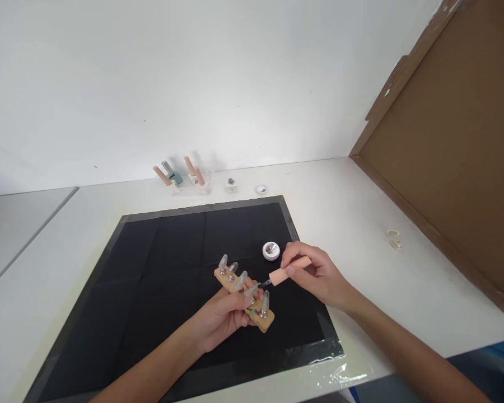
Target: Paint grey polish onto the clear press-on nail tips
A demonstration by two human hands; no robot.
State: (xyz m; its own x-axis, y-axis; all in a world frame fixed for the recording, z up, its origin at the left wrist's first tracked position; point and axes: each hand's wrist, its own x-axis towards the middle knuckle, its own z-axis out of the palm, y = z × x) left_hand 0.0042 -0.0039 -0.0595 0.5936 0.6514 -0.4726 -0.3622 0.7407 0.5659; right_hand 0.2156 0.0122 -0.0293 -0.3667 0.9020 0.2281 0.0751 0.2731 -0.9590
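My left hand (229, 313) grips a wooden nail practice stand (223, 278) from below, above the black mat. Several clear false nail tips (265, 302) stick up from metal holders along it, and my left thumb presses by one tilted nail tip (251, 290). Between the fingers of my right hand (317, 271) is a nail polish brush (279, 276) with a peach handle. Its dark bristles meet or nearly meet the end of the tilted tip; exact contact is too small to tell. Just beyond the brush, a small round white pot (271, 251) sits on the mat.
The black mat (172, 252) is taped to a white table (331, 207). Along the back stand several nail polish bottles (174, 178), a small square glass jar (231, 186) and a white lid (261, 190). Two small round pieces (395, 239) lie right, near a tall cardboard panel (453, 145).
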